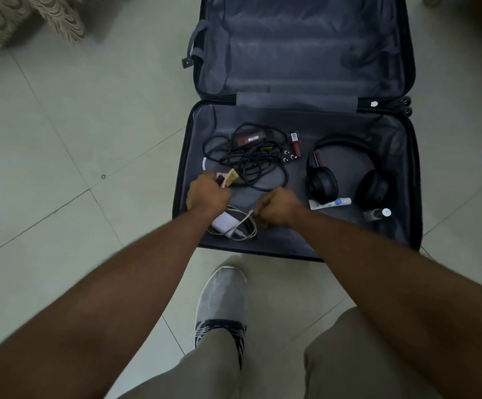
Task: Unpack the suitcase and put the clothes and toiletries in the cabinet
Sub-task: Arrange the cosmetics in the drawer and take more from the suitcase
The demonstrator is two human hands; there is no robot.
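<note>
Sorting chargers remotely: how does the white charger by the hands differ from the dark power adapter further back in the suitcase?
The white charger is pale with a thin white cable; the dark power adapter is reddish-brown with thick black cord. The charger sits at the suitcase's near edge, its cable pinched by the right hand; the adapter lies untouched. Both are in the same half.

Suitcase point(300, 61) lined in matt grey cloth; floor point(61, 139) glossy tile.

Both bare forearms stretched forward and down, left hand point(208, 190) fisted round small items, right hand point(280, 207) curled, pinching a white cable point(244, 223)
</note>
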